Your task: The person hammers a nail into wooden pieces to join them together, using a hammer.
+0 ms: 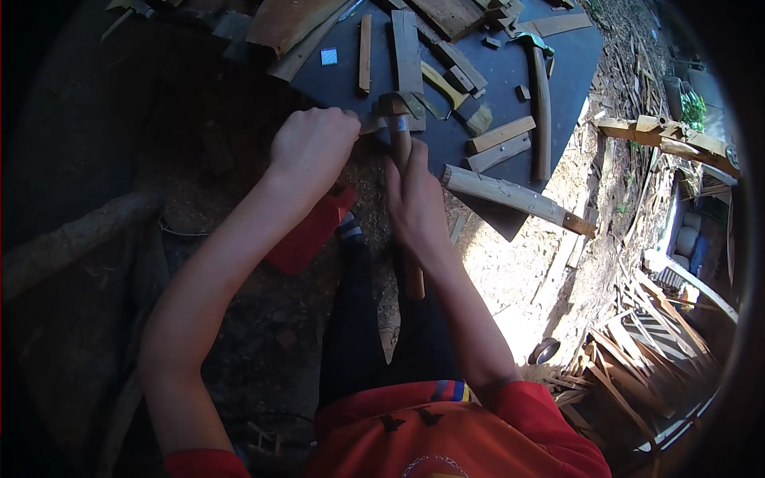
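My right hand (417, 195) is wrapped round the wooden handle of a hammer (402, 143). The hammer's head is up over the near edge of the dark tabletop (339, 84), and its handle hangs down toward my legs. To the left of the head, my left hand (312, 145) is closed in a fist, knuckles up. A short brownish piece (371, 125) shows between this fist and the hammer; whether the fingers grip it is hidden. Just beyond lies a long flat wood strip (406, 52).
A second hammer (540, 111) lies at the table's right, near short wood blocks (500, 134) and a yellow-handled tool (444, 84). A thick wooden stick (510, 193) juts past the edge. Below the table are a red container (307, 235) and, right, scrap wood (629, 366).
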`<state>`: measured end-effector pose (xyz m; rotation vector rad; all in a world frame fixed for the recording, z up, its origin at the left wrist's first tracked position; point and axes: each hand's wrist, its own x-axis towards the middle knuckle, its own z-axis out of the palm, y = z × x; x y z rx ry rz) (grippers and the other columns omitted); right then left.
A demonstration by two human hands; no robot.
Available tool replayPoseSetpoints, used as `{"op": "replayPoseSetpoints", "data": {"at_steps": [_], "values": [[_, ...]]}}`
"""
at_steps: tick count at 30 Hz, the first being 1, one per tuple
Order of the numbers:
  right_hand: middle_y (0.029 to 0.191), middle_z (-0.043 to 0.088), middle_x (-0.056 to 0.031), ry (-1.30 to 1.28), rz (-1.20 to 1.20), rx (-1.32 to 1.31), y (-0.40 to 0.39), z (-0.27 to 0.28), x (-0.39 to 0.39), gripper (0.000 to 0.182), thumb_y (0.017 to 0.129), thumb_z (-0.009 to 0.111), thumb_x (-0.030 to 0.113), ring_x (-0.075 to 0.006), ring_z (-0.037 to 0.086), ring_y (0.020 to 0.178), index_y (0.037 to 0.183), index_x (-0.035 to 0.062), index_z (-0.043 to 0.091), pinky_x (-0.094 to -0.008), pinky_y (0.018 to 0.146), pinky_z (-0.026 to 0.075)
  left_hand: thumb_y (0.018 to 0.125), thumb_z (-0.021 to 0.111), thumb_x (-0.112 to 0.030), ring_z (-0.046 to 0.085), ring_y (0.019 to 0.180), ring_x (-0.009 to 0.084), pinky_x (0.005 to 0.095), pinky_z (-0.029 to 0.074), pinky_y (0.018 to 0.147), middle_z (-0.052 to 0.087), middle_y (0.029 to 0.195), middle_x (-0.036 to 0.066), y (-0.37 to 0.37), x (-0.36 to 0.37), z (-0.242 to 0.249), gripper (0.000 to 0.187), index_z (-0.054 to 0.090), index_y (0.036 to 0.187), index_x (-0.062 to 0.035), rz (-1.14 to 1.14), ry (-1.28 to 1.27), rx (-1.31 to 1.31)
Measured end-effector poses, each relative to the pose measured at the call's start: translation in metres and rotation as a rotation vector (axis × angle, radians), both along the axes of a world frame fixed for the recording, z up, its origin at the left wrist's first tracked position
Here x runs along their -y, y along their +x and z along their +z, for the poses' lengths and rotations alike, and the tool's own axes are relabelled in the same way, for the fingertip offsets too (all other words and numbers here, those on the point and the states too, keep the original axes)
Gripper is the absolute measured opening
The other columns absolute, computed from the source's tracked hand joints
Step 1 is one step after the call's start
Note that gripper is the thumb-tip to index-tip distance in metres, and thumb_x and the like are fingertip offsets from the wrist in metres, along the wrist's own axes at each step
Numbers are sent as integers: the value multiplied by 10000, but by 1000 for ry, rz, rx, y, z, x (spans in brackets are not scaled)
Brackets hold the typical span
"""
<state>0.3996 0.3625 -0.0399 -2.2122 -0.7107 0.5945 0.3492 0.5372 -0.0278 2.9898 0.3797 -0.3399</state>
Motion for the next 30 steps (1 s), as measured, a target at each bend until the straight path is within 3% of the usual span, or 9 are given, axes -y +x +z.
{"op": "replayPoseSetpoints", "data": {"at_steps": [3,6,8,10,14,17,22,26,30], "values": [[936,676,-343,56,-20,-85,5,29,-1,326,1087,544,166,-571,668,893,1322,6,384,-595,716,512,997,707,-327,780,818,334,432,630,697,748,821,148,-2,-1,-5,278,716,1039,-53,-2,-1,3],[927,675,-348,245,-68,66,1,29,2,322,1090,541,178,-575,666,892,1310,6,381,-603,724,514,1003,701,-328,779,817,337,440,628,692,741,803,143,-5,-1,-7,277,714,1038,-53,19,-16,29],[928,677,-342,93,-9,24,0,0,7,330,1090,545,182,-575,665,888,1316,6,381,-599,727,513,1003,700,-327,778,819,337,442,628,694,741,809,144,-7,-1,-7,274,713,1038,-56,26,-17,17],[928,681,-334,-11,30,-23,8,15,5,347,1087,556,187,-576,663,884,1324,4,380,-599,727,508,1003,700,-326,777,821,339,445,628,695,742,818,143,-2,0,-4,271,711,1037,-57,19,-27,24],[918,676,-348,254,-68,25,2,38,-1,324,1082,556,184,-576,661,890,1287,-4,391,-619,728,496,1005,697,-328,775,824,345,448,625,692,746,844,141,-12,-1,-11,273,704,1041,-57,46,-54,32],[911,685,-325,-67,25,-63,2,-2,3,343,1084,552,173,-565,668,886,1321,-12,386,-584,723,505,1007,694,-333,772,826,348,451,624,691,749,861,139,-12,-1,-8,279,696,1062,-60,60,-62,31],[882,673,-350,238,-127,-173,6,48,-8,331,1088,567,201,-566,675,864,1273,-11,392,-592,705,500,1017,681,-343,766,803,354,460,621,683,747,883,135,-20,1,-15,284,681,1095,-71,73,-75,52],[870,681,-292,-36,-17,-94,5,2,1,326,1091,554,174,-548,676,842,1318,-5,401,-558,706,505,1035,654,-362,759,778,360,462,617,657,738,882,121,-26,0,-18,288,668,1114,-85,86,-71,83],[867,667,-320,268,-113,-5,6,49,-4,315,1088,554,163,-566,666,846,1303,2,390,-572,711,502,1049,632,-386,754,762,364,460,614,635,718,872,111,-32,0,-23,293,650,1140,-109,108,-92,112]]}}
